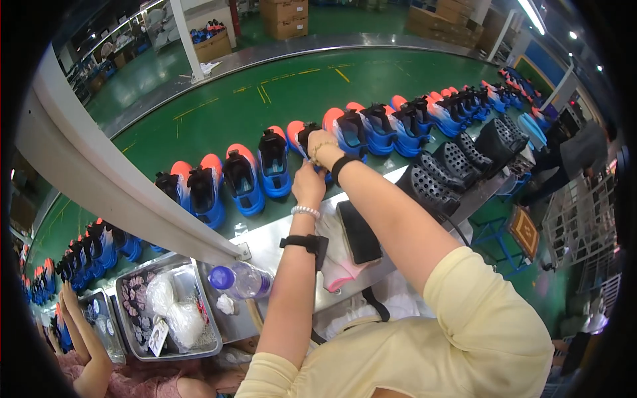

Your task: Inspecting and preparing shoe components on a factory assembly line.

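A sneaker [296, 134] with a coral toe, black collar and blue sole stands in a long row on the green line. My right hand [324, 147] closes on its black collar, fingers partly hidden behind the wrist. Just below, my left hand [309, 184] is closed close against the same shoe. A thin pale strip shows between the two hands; what the left fingers hold is too small to make out. Another matching sneaker [273, 164] stands just left of my hands, and one more [346, 129] to their right.
A metal bench edge holds a black phone-like slab [359, 232], a purple-capped bottle [240, 281] and a steel tray [217, 341] of bags and small parts. Black perforated clogs [431, 189] sit at right. A white post [126, 179] crosses the left; another person's hands [70, 305] are beyond.
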Tool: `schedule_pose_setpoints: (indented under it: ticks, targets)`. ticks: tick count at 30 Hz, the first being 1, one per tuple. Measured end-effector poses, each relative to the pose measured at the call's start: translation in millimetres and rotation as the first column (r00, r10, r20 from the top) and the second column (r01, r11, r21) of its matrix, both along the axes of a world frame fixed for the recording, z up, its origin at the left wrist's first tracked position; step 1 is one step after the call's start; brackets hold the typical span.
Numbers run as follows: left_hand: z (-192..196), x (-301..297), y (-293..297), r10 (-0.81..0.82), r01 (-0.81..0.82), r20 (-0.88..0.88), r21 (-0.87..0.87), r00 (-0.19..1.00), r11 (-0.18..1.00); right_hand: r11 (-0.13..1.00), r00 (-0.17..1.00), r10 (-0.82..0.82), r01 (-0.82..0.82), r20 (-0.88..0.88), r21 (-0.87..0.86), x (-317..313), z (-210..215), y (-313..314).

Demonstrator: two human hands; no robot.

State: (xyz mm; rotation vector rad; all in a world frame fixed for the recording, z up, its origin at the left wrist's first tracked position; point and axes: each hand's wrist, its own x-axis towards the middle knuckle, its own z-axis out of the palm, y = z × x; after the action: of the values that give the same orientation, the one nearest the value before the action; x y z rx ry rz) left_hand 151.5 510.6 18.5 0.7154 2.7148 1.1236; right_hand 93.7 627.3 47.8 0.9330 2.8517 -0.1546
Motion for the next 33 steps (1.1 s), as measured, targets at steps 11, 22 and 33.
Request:
schedule_pose_setpoints:
  ticks: [11, 22, 33]
  targets:
    - [-18.3, -13.7, -14.0, -0.006, 0.010, -0.021, 0.170, 1.000, 0.985, 0.990, 0.996, -0.085, 0.084, -0.009, -0.118, -11.8, 5.3, -18.3]
    - [2.4, -1.7, -14.6, 0.074, -0.072, -0.044, 0.035, 0.996, 0.997, 0.983, 0.969, 0.177, -0.182, -0.172, -0.016, 6.1, 22.9, -14.8]
    - [-2.1, -15.7, -25.0, -0.055, 0.056, -0.033, 0.040, 0.998, 0.998, 0.952, 0.925, 0.303, -0.305, -0.228, 0.028, 12.1, 22.9, -19.9]
